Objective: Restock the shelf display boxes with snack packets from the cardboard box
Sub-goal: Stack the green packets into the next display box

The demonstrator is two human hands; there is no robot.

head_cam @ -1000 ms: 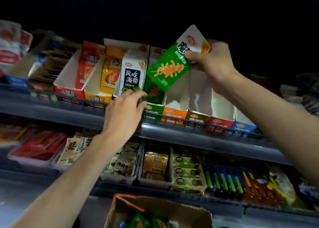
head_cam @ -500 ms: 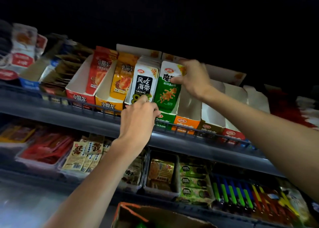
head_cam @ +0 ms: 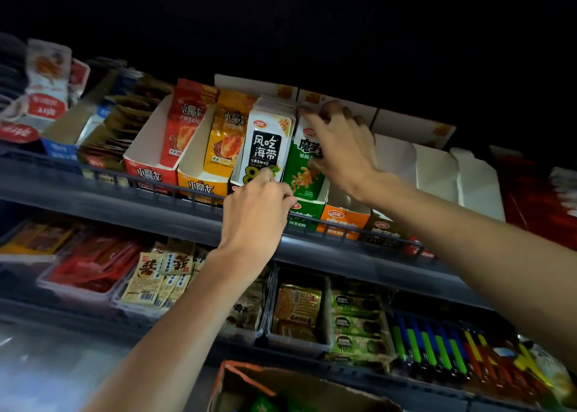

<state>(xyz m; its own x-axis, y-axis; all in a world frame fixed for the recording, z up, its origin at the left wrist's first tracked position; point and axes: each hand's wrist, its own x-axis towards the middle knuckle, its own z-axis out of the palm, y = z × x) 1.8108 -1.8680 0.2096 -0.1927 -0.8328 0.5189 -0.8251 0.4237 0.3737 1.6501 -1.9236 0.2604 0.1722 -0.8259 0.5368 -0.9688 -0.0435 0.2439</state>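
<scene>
Two hands: right hand (head_cam: 340, 149) spread on one green packet (head_cam: 304, 179); left hand (head_cam: 254, 211) curled, grip unclear.

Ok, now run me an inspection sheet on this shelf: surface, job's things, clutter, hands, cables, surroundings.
Surface: upper shelf, wire rail along its front.
Job's things: green packet upright in the green display box; cardboard box open below.
Clutter: white packets, red packets, yellow packets in neighbouring boxes.
Hands: left hand curled at the white packets' lower edge, grip unclear; right hand spread over the green packet's top.
Cables: nothing seen.
Surroundings: lower shelf with snack trays; dark above.
</scene>
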